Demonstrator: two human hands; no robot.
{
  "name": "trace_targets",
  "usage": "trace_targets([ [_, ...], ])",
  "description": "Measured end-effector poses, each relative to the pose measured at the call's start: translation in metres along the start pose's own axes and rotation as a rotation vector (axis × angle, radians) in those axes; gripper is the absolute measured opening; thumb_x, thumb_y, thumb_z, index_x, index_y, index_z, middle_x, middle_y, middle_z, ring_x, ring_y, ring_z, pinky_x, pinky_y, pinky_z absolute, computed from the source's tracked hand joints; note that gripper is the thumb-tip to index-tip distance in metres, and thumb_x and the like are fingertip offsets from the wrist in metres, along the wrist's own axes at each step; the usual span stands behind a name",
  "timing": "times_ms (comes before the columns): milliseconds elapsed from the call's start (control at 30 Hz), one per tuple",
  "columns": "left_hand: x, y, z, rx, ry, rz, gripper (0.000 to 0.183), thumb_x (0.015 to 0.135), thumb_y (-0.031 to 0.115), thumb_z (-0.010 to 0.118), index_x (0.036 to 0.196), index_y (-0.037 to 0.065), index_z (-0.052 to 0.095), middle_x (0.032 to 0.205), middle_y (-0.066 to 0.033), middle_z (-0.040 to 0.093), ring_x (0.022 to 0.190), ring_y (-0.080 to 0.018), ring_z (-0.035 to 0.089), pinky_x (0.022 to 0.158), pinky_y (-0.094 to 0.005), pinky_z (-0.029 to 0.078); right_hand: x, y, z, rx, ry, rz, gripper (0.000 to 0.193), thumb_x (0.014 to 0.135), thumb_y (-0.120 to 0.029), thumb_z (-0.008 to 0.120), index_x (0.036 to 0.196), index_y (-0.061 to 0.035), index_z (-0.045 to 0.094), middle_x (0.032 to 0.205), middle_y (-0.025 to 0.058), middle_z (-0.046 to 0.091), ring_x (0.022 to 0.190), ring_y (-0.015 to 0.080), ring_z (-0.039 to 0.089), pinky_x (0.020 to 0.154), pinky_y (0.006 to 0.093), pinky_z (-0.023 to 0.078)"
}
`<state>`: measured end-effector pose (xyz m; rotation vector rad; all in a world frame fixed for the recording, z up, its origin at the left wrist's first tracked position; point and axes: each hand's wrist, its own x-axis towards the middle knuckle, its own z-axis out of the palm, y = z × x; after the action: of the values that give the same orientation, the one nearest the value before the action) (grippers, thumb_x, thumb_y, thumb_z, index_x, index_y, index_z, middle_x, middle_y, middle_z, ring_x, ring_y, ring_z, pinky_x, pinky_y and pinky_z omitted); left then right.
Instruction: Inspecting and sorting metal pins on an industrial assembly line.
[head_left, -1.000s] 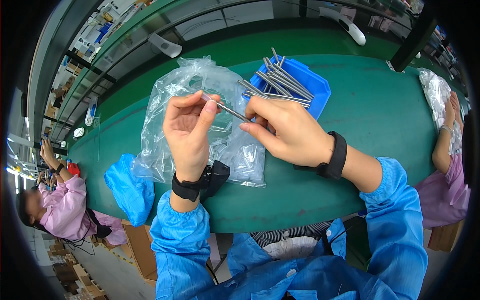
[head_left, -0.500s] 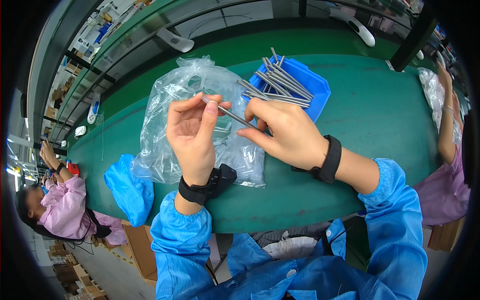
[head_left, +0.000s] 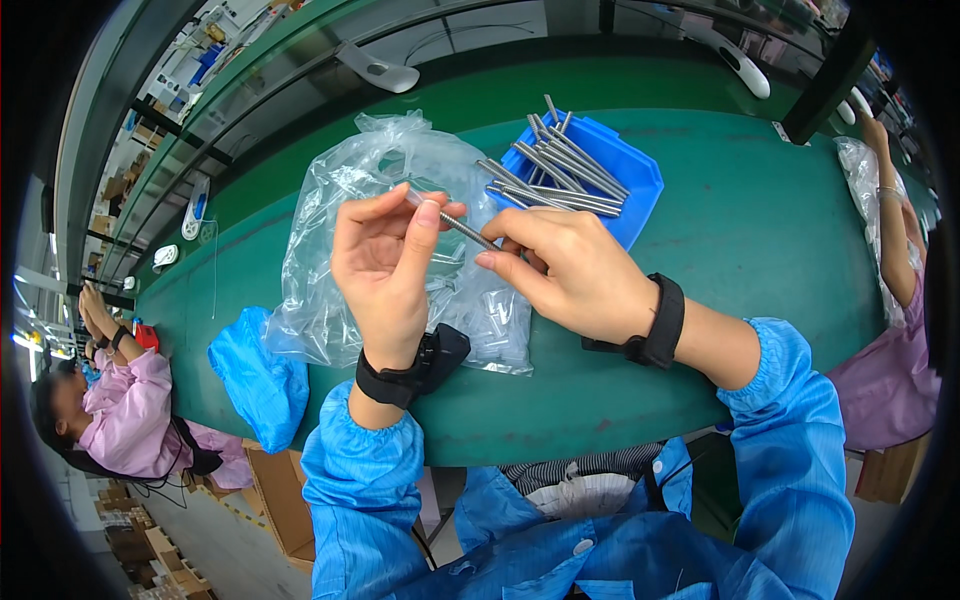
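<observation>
My left hand (head_left: 385, 265) sits slightly nearer the blue bin (head_left: 648, 192) than a second ago. Left of the bin, one white device (head_left: 394, 77) lies closer to it; right of it, a second device (head_left: 743, 70) lies farther off. A co-worker's hand (head_left: 873, 132), well right, reaches farther forward.

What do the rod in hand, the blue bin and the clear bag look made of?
Rod: likely metal; grey sheen, fine ridges.
Blue bin: probably rigid plastic; smooth, evenly coloured.
Clear bag: apparently plastic film; glossy, see-through, creased.
</observation>
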<state>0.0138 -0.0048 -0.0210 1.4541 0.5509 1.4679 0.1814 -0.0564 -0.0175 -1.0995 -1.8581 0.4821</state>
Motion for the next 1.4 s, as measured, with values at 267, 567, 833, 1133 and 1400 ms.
trace_targets([
  [267,-0.003,-0.002,0.003,-0.012,0.008,0.004,0.019,0.088,-0.001,0.059,0.105,-0.002,0.051,0.095,-0.0169,0.065,0.085,-0.0266,0.067,0.073,-0.0314,0.053,0.002,-0.002,-0.006,0.039,-0.022,0.087,0.022,0.078,-0.015,0.07,0.085,-0.0024,0.053,0.072,0.0143,0.061,0.067,0.0293,0.063,0.058,0.0378,0.048],
  [567,-0.002,-0.002,0.002,0.001,0.02,0.013,0.024,0.089,0.001,0.059,0.111,-0.002,0.049,0.096,-0.0183,0.065,0.085,-0.0275,0.067,0.073,-0.0316,0.054,0.0,0.002,0.0,0.055,0.0,0.037,0.018,0.079,-0.015,0.071,0.082,-0.0011,0.06,0.065,0.0084,0.06,0.056,0.0169,0.057,0.052,0.0276,0.045],
  [833,-0.002,0.005,0.005,-0.007,-0.065,-0.117,0.031,0.095,0.01,0.052,0.122,-0.004,0.046,0.105,-0.0162,0.062,0.092,-0.0271,0.065,0.083,-0.0368,0.052,0.001,0.001,0.0,0.286,-0.084,0.188,0.016,0.086,-0.014,0.062,0.083,0.001,0.06,0.066,0.0127,0.061,0.059,0.0249,0.061,0.053,0.0323,0.045],
  [1133,-0.004,0.003,0.005,-0.042,-0.147,-0.084,0.029,0.097,0.012,0.048,0.119,-0.006,0.047,0.105,-0.0176,0.062,0.098,-0.0294,0.063,0.088,-0.0386,0.049,0.005,-0.007,-0.006,0.245,-0.028,0.222,0.019,0.083,-0.017,0.066,0.08,0.001,0.061,0.063,0.0116,0.061,0.057,0.0197,0.062,0.054,0.0291,0.047],
  [1400,-0.006,0.0,-0.002,-0.007,-0.153,-0.103,0.026,0.099,0.017,0.045,0.108,-0.005,0.055,0.095,-0.0183,0.066,0.093,-0.0291,0.065,0.084,-0.0374,0.051,0.003,0.0,-0.001,0.437,-0.072,0.196,0.017,0.083,-0.015,0.068,0.081,0.001,0.062,0.064,0.007,0.062,0.061,0.0145,0.061,0.055,0.0277,0.046],
])
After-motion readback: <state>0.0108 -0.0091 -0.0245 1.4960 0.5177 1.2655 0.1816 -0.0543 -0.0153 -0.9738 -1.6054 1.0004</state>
